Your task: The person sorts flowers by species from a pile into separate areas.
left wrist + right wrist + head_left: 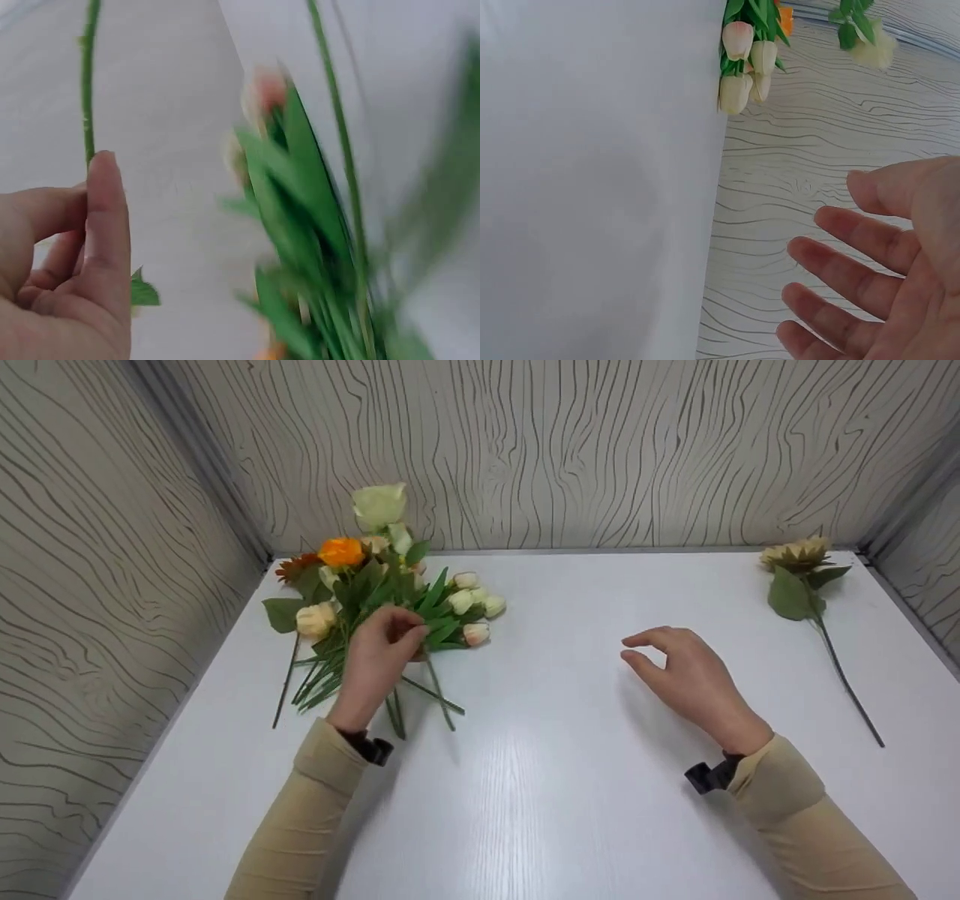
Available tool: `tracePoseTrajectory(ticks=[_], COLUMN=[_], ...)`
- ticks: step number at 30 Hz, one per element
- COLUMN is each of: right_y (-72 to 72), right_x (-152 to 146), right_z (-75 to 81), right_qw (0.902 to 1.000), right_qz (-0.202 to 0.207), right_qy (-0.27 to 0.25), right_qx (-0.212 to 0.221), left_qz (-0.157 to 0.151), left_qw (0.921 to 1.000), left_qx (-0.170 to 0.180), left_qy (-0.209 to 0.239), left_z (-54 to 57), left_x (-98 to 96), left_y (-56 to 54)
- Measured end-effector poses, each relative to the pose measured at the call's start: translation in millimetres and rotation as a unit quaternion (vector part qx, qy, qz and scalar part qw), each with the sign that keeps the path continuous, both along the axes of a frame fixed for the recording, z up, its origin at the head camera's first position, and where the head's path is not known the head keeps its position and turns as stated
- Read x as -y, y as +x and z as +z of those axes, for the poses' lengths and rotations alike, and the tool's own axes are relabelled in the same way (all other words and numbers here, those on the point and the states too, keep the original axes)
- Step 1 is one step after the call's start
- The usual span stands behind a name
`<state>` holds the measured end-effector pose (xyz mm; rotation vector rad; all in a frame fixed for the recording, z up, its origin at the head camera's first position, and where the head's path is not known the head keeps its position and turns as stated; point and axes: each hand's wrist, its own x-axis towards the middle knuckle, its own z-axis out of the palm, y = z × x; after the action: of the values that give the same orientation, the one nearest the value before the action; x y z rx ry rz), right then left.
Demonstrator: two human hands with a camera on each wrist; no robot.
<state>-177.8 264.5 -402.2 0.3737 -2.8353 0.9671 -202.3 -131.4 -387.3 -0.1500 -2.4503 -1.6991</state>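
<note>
My left hand [381, 649] pinches the green stem [88, 90] of a pale cream rose [379, 505] between thumb and fingers. The rose's head rises above the heap of flowers, and in the right wrist view it shows apart from them at the upper right. Under and beside this hand lie an orange flower [341, 552], a peach flower [316, 620] and white-pink tulips [475, 634] with green leaves. Over the middle right of the table hovers my right hand [686, 671], thumb and fingers apart and loosely bent, holding nothing.
A beige flower [796, 554] with a long stem lies alone at the table's right side. The white table [525, 780] ends at a wood-patterned back wall [540, 457], with another panel [82, 607] along the left. Several stems point toward the front from the heap.
</note>
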Motion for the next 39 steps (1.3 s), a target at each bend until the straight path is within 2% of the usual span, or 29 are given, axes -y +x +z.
tracePoseTrajectory(ticks=[3,6,9,12,15,17,24,33,39], right_y=[2.9,6.5,10.0,12.3,14.7,16.4,15.5,18.3,19.2], right_x=[9.3,19.5,28.2,38.5,46.8,50.7,56.6,60.7,62.4], right_z=[-3.8,-7.0,-9.1,-13.6,-18.0,-20.4,-27.2,-27.9,-25.8], right_qw=[0.9997,0.9979,0.992,0.9799,0.9636,0.956,0.9391,0.9359,0.9341], right_qz=[0.014,0.028,0.042,0.068,0.094,0.098,0.093,0.119,0.106], right_qy=[-0.021,-0.055,-0.101,-0.147,-0.186,-0.203,-0.261,-0.24,-0.255], right_qx=[-0.002,0.02,0.063,0.117,0.167,0.187,0.204,0.228,0.227], left_qz=[-0.054,-0.098,-0.125,-0.137,-0.146,-0.153,-0.175,-0.158,-0.164], left_qw=[0.9952,0.984,0.9756,0.971,0.9667,0.9644,0.9587,0.9609,0.9606], left_qx=[0.0,0.013,0.023,0.033,0.043,0.044,0.051,0.057,0.061], left_qy=[0.082,0.149,0.179,0.193,0.206,0.211,0.219,0.22,0.216], left_z=[-1.3,-1.5,-2.7,-7.0,-11.4,-13.0,-10.3,-6.4,-5.6], left_x=[-43.2,-81.3,-109.8,-124.5,-132.0,-134.8,-138.7,-135.7,-135.9], left_y=[-8.7,-16.6,-22.6,-23.1,-21.1,-19.9,-20.4,-21.8,-20.8])
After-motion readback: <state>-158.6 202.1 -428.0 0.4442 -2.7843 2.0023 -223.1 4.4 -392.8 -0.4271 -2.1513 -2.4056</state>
